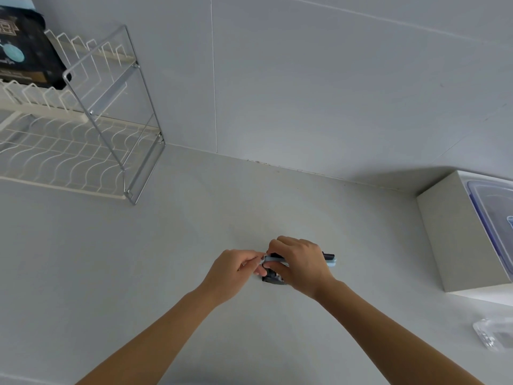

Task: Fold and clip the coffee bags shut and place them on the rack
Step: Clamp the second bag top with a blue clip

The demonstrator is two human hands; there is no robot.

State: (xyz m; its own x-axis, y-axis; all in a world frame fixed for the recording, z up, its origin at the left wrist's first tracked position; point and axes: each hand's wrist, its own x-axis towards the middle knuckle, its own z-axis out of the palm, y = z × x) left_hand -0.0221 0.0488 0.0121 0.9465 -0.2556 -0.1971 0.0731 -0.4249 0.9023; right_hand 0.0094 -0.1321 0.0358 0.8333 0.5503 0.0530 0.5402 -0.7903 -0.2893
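Seating the clip [331, 263] across the folded top of the coffee bag [271, 278] is judged to be the step in hand. The bag stands on the counter [166, 245], near its middle and mostly hidden behind both hands; only a dark lower corner and a dark tip at the upper right show. The pale blue clip runs left to right along the bag's top edge, with its long axis roughly level across the view. The left hand [231, 269] pinches the clip's left end between thumb and curled fingertips. The right hand [301, 262] lies over the clip's middle with its fingers curled down around clip and bag top, and the clip's right end sticks out past its knuckles. Whether the clip has latched cannot be told, since the closing end is covered. The rack [69, 151] stands well apart, up and to the left of the bag, so the left hand is the nearer one for the transfer. A second coffee bag [25, 51] already sits on the rack's upper tier, leaving free slots to its right.
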